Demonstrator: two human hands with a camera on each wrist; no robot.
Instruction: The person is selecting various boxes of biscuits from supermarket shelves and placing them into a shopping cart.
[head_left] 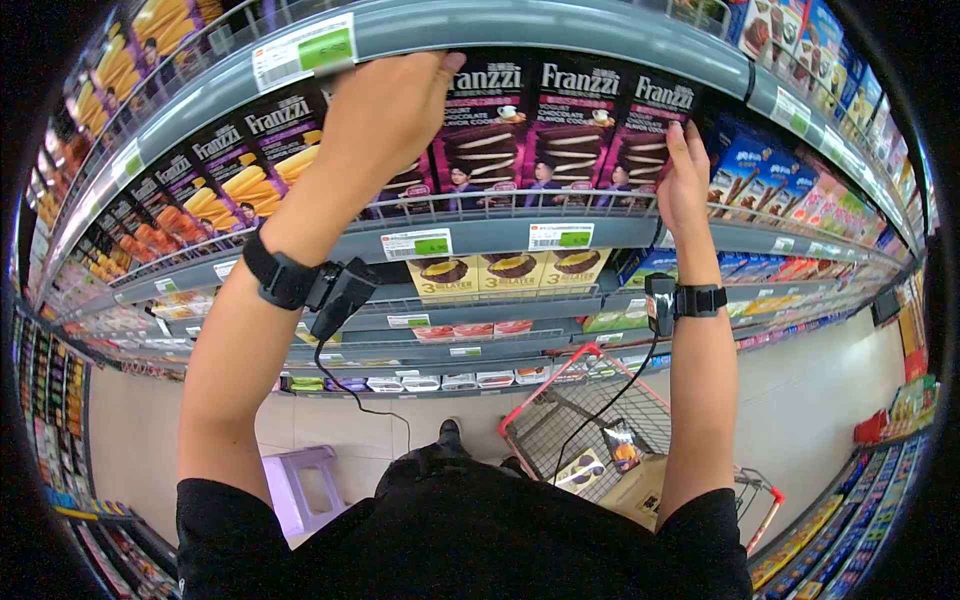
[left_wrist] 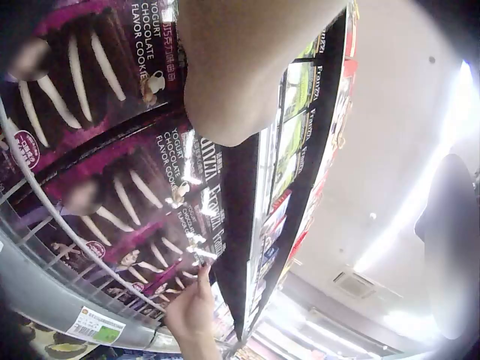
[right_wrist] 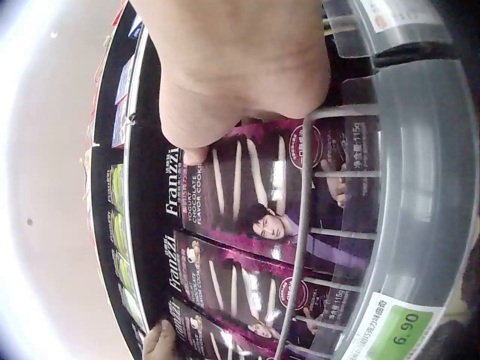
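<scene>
A row of purple Franzzi chocolate cookie boxes (head_left: 575, 120) stands upright on a grey shelf behind a wire rail (head_left: 520, 200). My left hand (head_left: 390, 110) is raised over the leftmost purple box (head_left: 408, 186), covering most of its face. Its fingers hook over the box's top edge and the thumb lies toward the neighbouring box (head_left: 485, 125). My right hand (head_left: 683, 175) rests with straight fingers against the right side of the rightmost purple box (head_left: 650, 130). In the right wrist view the same boxes (right_wrist: 247, 195) fill the frame. The left wrist view shows the boxes (left_wrist: 142, 202) and the right hand (left_wrist: 191, 311) far off.
Orange Franzzi boxes (head_left: 250, 170) stand left of the purple row and blue boxes (head_left: 750, 170) right of it. Yellow boxes (head_left: 510, 270) fill the shelf below. On the floor behind me are a red-rimmed wire cart (head_left: 590, 420) and a purple stool (head_left: 305, 485).
</scene>
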